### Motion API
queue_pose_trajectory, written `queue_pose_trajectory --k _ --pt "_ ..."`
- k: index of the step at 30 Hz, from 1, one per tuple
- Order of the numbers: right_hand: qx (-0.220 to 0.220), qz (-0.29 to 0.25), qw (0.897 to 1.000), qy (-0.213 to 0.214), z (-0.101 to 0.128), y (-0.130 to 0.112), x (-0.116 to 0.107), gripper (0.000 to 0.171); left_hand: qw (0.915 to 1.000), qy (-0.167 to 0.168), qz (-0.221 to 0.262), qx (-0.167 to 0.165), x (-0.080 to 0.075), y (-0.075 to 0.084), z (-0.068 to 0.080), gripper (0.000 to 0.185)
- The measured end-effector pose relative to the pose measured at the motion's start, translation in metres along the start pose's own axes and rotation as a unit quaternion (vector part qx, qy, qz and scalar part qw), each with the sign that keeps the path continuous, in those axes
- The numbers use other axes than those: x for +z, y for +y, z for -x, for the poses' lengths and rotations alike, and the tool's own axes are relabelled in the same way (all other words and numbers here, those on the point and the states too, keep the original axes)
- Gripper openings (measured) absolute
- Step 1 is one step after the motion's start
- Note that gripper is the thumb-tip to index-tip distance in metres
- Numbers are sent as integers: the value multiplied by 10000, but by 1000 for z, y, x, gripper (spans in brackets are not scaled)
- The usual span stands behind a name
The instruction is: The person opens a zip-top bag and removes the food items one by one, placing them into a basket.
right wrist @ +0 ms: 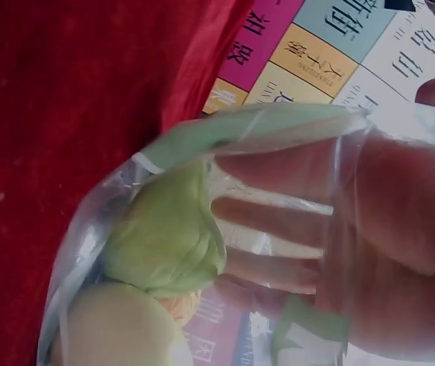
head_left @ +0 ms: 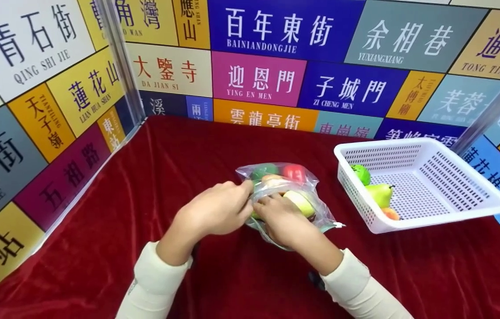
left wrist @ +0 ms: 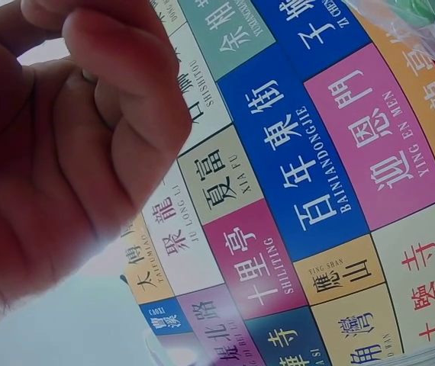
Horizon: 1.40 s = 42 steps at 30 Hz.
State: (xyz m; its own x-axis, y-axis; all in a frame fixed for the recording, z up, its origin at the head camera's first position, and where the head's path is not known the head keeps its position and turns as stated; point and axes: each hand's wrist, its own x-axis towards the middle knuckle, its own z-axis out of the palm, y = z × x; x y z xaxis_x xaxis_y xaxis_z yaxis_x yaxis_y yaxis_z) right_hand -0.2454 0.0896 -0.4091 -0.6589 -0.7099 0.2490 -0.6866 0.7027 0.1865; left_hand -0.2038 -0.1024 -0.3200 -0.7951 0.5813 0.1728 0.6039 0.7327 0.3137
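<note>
A clear plastic bag lies on the red cloth mid-table, holding a red fruit, a green fruit and a pale yellow-green one. My left hand pinches the bag's near-left edge with curled fingers. My right hand grips the same end of the bag beside it. In the right wrist view the fingers show through the plastic next to a green fruit. The left wrist view shows my curled left hand and a corner of the bag.
A white slotted basket stands to the right, holding a green fruit, a pear and an orange-pink fruit. Walls of coloured sign panels close the table at the back and both sides.
</note>
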Motion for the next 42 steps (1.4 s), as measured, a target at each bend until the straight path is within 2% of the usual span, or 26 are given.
queue_pose_trajectory --k 5,8,14,18,22,30,35,39,42 --pt "372 224 9991 31 -1 0 8 34 10000 -31 -40 -15 0 1 0 11" --pt "538 238 9983 -48 -2 -1 12 27 10000 -24 -73 -45 1 2 0 11" --pt "646 416 9964 -356 -4 -3 17 15 9999 -84 -42 -71 2 2 1 12" --pt "611 451 9965 -350 -3 -3 16 12 9999 -92 -6 -96 2 1 1 12" --pt "596 261 9968 -458 0 -2 7 17 9999 -91 -20 -128 1 1 1 12" --pt "537 -450 9951 -702 8 -2 -18 30 9999 -56 -48 -130 0 1 1 14" --pt "414 -483 9968 -486 15 -6 -35 28 10000 1 -25 -72 -1 1 2 15" --pt "158 -358 9990 -207 21 -6 -50 29 10000 53 -36 -12 -2 0 2 14" --pt "-18 -459 9989 -126 27 -6 -61 31 10000 35 -59 -48 -2 1 3 15"
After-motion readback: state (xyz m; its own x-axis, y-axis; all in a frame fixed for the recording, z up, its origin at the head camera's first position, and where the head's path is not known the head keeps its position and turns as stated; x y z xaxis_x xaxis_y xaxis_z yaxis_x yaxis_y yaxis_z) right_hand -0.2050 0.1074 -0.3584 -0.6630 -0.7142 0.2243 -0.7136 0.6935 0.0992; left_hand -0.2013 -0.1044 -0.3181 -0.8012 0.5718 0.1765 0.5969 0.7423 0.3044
